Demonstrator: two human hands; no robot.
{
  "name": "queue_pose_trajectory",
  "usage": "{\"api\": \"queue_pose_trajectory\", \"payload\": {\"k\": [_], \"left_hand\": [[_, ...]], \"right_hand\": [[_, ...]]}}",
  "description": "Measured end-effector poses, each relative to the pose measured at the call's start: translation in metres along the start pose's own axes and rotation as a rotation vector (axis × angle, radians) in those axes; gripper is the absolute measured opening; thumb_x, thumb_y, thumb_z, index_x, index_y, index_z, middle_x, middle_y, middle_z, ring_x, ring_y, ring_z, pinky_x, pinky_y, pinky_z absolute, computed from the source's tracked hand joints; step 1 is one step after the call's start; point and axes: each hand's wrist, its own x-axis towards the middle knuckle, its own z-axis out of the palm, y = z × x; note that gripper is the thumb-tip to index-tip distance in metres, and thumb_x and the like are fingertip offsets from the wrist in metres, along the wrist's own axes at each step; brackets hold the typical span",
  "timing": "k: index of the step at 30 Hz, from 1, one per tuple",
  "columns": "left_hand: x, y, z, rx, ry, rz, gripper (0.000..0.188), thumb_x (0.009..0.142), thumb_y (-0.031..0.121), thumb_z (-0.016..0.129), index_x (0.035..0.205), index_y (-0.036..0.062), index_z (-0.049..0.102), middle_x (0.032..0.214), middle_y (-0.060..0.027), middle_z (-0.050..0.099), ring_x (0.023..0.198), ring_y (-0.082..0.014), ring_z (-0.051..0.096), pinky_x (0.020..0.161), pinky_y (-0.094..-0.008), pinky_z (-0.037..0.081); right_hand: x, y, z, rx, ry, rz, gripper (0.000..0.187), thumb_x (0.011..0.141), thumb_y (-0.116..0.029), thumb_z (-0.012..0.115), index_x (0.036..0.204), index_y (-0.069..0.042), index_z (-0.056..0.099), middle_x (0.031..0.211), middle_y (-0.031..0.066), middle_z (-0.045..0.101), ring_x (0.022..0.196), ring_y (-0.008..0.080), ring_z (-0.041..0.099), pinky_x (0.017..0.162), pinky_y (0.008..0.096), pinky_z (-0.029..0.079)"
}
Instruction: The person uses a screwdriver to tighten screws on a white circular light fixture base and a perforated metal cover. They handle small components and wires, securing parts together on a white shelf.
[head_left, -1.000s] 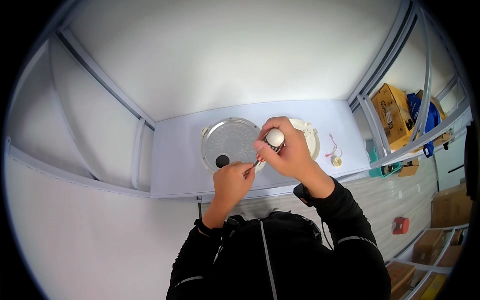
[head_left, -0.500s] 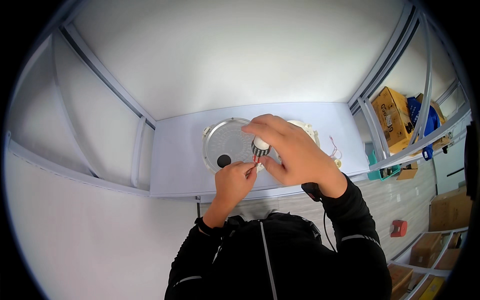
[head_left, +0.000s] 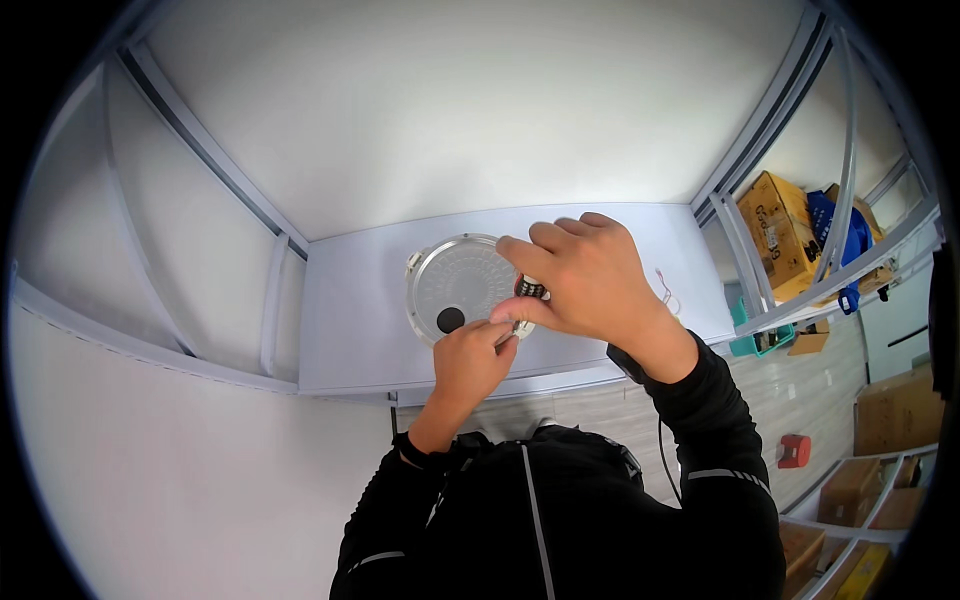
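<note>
A round device with a grey metal disc (head_left: 462, 275), a black round spot (head_left: 450, 320) and a pale rim lies on the table. Over its near right edge, my right hand (head_left: 585, 275) is closed around a screwdriver (head_left: 530, 289), whose dark patterned handle shows only in part. Its tip is covered by my fingers. My left hand (head_left: 470, 358) pinches at the near rim of the device, right beside my right thumb. What its fingertips hold, if anything, is hidden.
The white table (head_left: 350, 330) stands against a pale panel between metal frame posts. Thin red wires (head_left: 664, 288) lie right of my right hand. Past the right post are cardboard boxes (head_left: 780, 237), a teal bin (head_left: 762, 340) and a red stool (head_left: 795, 451) on the floor.
My right hand has turned and lifted its fingers farther back around the screwdriver, hiding its white end. It now covers the pale round part at right. My left hand has barely moved.
</note>
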Motion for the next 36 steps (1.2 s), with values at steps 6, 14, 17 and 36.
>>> {"api": "queue_pose_trajectory", "payload": {"k": [6,14,17,36], "left_hand": [[0.000,-0.003,0.000,-0.027,0.013,0.025,0.013,0.083,0.020,0.082,0.093,0.0113,0.080,0.081,-0.0080,0.074,0.074,-0.0321,0.072,0.062,-0.0427,0.055],[0.000,-0.007,-0.001,-0.022,-0.019,0.055,0.015,0.083,0.019,0.082,0.096,0.0116,0.081,0.080,-0.0085,0.074,0.072,-0.0329,0.071,0.061,-0.0433,0.054],[0.000,-0.008,-0.002,-0.015,-0.025,0.068,0.015,0.083,0.018,0.082,0.096,0.0114,0.081,0.080,-0.0090,0.073,0.072,-0.0332,0.071,0.061,-0.0435,0.054],[-0.002,-0.014,-0.005,-0.088,-0.040,0.113,0.008,0.088,0.017,0.077,0.088,0.0093,0.075,0.080,-0.0092,0.070,0.074,-0.0341,0.069,0.062,-0.0460,0.054]], "right_hand": [[-0.002,-0.003,-0.004,0.398,0.048,0.013,0.051,0.092,-0.031,0.077,0.136,-0.008,0.065,0.120,0.0141,0.061,0.092,0.0320,0.065,0.083,0.0405,0.055],[-0.003,-0.009,-0.011,0.131,-0.106,0.082,0.053,0.088,-0.037,0.081,0.131,-0.009,0.067,0.106,0.0096,0.062,0.082,0.0271,0.064,0.071,0.0383,0.053],[-0.001,-0.017,-0.017,-0.120,-0.314,0.161,0.052,0.088,-0.047,0.078,0.123,-0.010,0.069,0.100,0.0084,0.061,0.079,0.0261,0.064,0.065,0.0378,0.051],[0.001,-0.036,-0.026,0.012,-0.129,0.185,0.035,0.095,-0.032,0.074,0.115,-0.006,0.062,0.098,0.0109,0.065,0.070,0.0296,0.066,0.058,0.0386,0.050]]}}
